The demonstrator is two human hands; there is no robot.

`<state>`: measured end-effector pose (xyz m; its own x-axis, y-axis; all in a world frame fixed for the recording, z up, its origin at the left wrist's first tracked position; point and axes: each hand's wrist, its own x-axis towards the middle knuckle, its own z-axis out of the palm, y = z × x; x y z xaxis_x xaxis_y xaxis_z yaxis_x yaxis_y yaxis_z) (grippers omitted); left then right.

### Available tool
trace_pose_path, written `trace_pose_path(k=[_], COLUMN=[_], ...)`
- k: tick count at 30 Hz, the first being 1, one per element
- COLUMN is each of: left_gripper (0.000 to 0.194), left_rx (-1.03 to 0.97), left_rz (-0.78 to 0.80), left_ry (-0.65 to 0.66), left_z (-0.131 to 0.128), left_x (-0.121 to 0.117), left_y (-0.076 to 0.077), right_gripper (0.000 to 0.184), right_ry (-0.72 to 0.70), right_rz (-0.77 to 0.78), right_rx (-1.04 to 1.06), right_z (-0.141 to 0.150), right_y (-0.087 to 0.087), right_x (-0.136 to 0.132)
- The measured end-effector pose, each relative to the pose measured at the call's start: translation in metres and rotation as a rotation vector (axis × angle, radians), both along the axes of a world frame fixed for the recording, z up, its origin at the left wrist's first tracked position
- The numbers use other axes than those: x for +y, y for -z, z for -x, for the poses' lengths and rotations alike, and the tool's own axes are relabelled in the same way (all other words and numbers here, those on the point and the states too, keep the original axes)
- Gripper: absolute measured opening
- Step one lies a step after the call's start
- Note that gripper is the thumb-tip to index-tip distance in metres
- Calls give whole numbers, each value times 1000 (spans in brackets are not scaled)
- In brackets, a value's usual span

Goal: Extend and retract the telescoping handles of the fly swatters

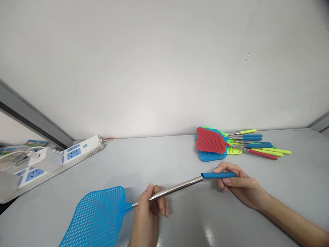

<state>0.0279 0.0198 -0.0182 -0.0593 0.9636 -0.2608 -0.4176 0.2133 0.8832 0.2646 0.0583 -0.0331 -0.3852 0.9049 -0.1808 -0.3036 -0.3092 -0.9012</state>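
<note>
The blue plastic swatter head full of holes (97, 214) is near left. The left hand (147, 209) holds its shiny metal rod (180, 186), which slants right and far. Its tip, closer to the right hand, meets the blue tube (212, 175), maybe just inside. The right hand (244, 188) pinches the tube, which points left.

We see a smooth, shiny metal rod (177, 187), a matt blue plastic sleeve (214, 175) and a perforated plastic swatter head (99, 218). Near the counter's (185, 226) back edge, we see plastic swatters (210, 141) with glossy metal shafts; the counter looks smooth, slightly glossy.
</note>
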Motion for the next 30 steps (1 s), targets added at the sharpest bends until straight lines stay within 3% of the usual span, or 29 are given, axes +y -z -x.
trace_pose_path(k=[21,30], left_gripper=[40,38], left_rx=[16,88], left_rz=[-88,-150], left_ry=[48,150], left_z=[2,3], left_x=[1,0], left_y=[5,9], right_gripper=[18,21], right_ry=[42,39], right_rz=[-7,-73], right_rx=[-55,-94], right_z=[-1,-6], right_y=[-1,1], right_x=[-2,-3])
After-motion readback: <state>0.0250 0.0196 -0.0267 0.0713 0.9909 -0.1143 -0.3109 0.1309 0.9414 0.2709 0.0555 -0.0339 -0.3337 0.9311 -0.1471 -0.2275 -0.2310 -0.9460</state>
